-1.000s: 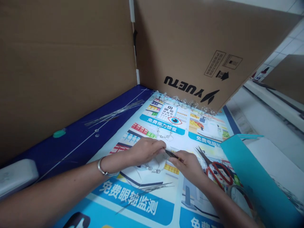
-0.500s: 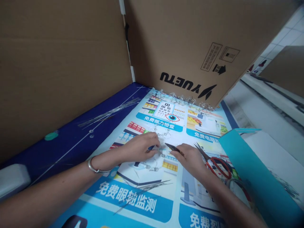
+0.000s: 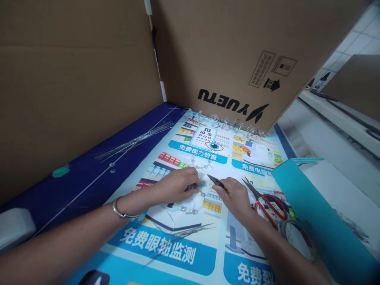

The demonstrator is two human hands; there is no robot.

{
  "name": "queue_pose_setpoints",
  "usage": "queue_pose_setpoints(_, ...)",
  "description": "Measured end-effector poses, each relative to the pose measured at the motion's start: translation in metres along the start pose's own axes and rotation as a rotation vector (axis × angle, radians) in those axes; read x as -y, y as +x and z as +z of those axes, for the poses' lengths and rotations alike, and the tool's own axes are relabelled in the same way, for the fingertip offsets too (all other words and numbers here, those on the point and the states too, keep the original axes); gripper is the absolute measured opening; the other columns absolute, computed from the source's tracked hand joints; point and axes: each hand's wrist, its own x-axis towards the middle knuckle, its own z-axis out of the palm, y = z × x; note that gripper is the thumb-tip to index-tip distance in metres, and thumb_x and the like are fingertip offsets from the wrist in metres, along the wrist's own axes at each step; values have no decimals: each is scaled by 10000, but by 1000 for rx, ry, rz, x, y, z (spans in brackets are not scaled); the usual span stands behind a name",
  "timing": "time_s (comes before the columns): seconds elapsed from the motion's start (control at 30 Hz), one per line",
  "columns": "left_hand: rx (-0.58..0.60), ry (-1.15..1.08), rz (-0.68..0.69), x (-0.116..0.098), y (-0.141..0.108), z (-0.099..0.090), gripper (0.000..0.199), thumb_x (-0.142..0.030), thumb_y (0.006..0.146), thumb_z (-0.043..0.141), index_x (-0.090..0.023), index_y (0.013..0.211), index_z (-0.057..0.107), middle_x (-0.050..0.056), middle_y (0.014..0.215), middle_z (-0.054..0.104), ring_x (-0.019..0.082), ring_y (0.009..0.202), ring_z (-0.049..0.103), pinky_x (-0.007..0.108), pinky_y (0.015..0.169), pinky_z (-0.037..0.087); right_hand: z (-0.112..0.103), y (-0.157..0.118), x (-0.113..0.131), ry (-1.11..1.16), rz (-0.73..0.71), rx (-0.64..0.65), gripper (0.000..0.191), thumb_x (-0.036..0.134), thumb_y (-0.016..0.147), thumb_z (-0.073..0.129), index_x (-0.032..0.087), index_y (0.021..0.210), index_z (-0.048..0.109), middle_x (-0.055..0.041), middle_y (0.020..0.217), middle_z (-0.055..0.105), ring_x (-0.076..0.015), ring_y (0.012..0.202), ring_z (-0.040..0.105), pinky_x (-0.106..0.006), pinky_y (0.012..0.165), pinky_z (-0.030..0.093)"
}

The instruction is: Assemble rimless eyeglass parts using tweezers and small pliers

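Centrally, a loop of beaded wire [image 3: 192, 208] lies on a printed poster mat [image 3: 160, 253], partly beneath the left hand [image 3: 175, 186], whose curled fingers pinch something mostly hidden. The right hand [image 3: 233, 198] grips small black pliers [image 3: 216, 181], their tips just beside the beads.

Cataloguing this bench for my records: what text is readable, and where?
"YUETU": upside down on the brown cardboard panel
"免费视力检查": upper blue banner
"免费眼轴监测": lower blue banner
"免费电脑验": right blue banner, end hidden
"免费裂": bottom blue banner, cut off
Too small: black carton label print
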Motion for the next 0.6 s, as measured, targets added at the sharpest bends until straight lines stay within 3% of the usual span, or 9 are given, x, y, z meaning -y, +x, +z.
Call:
queue_pose_setpoints(0.2, 10, -29, -43, 4, 0, -2, 90, -234, 768, 491, -169, 811, 538, 42, 828, 523, 157, 781, 479, 246, 688, 377, 3, 2, -2, 29, -13, -45, 309, 430, 849, 434, 166, 763, 571, -30, 689, 548, -135, 710, 499, -231, 656, 347)
queue_pose_setpoints(0.6, -34, -8, -135, 7, 0, -7, 108, -248, 764, 466, -176, 819, 526, 19, 787, 545, 147, 724, 483, 228, 614, 346, 0, 5, -1, 12, 11, 13, 322, 435, 862, 405, 173, 740, 547, -19, 690, 541, -124, 706, 492, -217, 640, 332)
